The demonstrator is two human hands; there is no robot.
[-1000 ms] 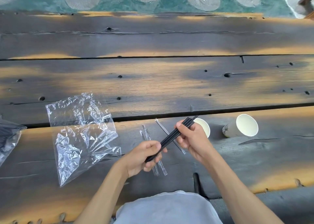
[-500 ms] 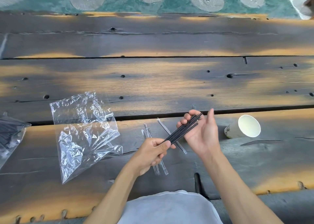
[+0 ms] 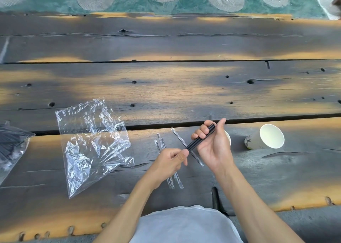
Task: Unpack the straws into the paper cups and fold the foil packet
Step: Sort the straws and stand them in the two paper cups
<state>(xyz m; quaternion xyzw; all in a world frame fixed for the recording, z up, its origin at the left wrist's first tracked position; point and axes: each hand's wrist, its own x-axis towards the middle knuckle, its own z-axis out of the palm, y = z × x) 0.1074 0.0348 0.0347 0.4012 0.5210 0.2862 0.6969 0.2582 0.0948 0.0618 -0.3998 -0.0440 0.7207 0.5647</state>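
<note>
Dark plank table (image 3: 166,88), two paper cups (image 3: 265,139), both hands (image 3: 212,147) gripping one black straw bundle (image 3: 200,138).

Weathered plank table (image 3: 166,88), green patterned floor (image 3: 129,3) beyond its far edge

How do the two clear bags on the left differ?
The empty bag lies flat and fully in view on the table; the edge bag is cut off by the frame's left side. The empty bag holds nothing visible; the edge bag looks filled with dark straws. Both are crinkled clear plastic, and neither hand touches them.
</note>
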